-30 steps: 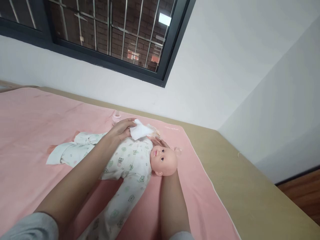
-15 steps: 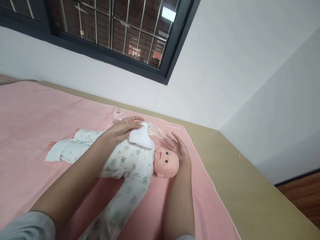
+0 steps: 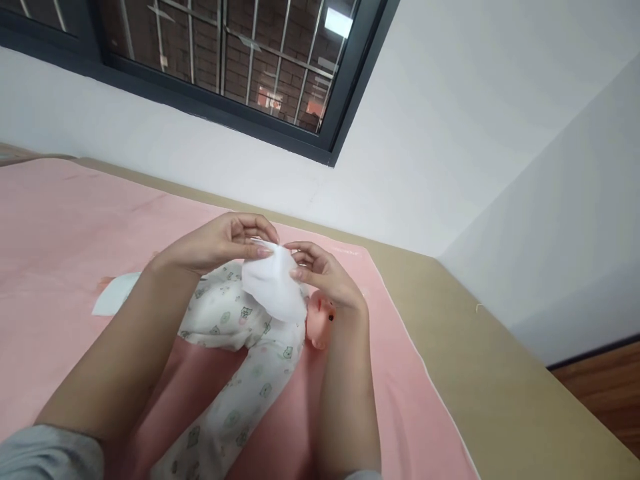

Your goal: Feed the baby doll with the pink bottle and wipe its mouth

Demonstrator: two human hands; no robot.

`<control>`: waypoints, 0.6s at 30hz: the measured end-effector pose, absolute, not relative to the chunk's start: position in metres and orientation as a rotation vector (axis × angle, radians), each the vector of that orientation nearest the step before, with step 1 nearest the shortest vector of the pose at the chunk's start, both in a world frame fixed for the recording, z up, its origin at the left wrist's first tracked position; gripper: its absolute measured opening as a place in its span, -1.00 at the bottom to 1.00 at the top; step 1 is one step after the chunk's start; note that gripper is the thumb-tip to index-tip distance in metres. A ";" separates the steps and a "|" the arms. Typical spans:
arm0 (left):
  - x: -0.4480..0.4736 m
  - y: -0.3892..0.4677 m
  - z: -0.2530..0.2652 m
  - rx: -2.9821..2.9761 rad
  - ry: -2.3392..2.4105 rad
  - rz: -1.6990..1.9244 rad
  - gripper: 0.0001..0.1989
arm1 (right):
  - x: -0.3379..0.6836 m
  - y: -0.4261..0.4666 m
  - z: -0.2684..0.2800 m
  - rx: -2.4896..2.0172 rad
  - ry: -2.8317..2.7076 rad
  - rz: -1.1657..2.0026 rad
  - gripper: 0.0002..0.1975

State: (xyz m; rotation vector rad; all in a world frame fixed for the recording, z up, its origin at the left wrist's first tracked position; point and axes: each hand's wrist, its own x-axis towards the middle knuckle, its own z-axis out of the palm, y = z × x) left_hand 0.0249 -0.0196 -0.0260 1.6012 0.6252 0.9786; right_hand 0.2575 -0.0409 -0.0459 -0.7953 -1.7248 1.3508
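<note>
The 2 signs (image 3: 270, 98) seen through the window (image 3: 330, 137) are too small to read. A pale line of marks along the mat's (image 3: 410, 407) far right corner may be lettering; it cannot be made out. The doll's (image 3: 220, 317) suit carries small green bear prints.

The hands are partly closed on the white cloth (image 3: 274, 287). The left hand (image 3: 217, 239) pinches its upper left edge between thumb and fingers; the right hand (image 3: 330, 277) has its thumb on the right side, fingers curled behind. The 2 sets of fingertips nearly meet at the top. The cloth hangs over the doll's chest; whether its lower edge touches cannot be told.

The doll lies on the mat, head right, feet left, 1 sleeve reaching toward the viewer. The right forearm hides part of its head.

The mat's light edge slants down on the right, with a broad strip of worktop (image 3: 465, 333) beyond it. At the back, only a narrow strip separates mat and wall (image 3: 425, 167). Leftward, the mat spreads wide past the feet, leaving room there.
</note>
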 end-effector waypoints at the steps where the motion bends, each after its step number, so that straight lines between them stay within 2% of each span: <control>1: 0.020 -0.021 -0.023 1.616 0.668 0.993 -0.74 | 0.252 -0.042 -0.045 -0.788 -1.718 1.362 -0.55; 8: 0.013 -0.031 -0.008 1.824 0.791 0.768 -0.64 | 0.241 -0.059 -0.032 -0.866 -1.734 1.179 -0.68; 13: 0.024 -0.029 -0.017 2.062 0.801 0.536 -0.84 | 0.241 -0.067 -0.026 -0.879 -1.810 1.068 -0.74; 15: 0.026 -0.028 -0.021 2.097 0.774 0.482 -0.83 | 0.242 -0.069 -0.025 -0.880 -1.790 1.069 -0.74; 18: 0.026 -0.031 -0.021 2.131 0.712 0.588 -0.82 | 0.246 -0.068 -0.026 -0.919 -1.750 1.035 -0.72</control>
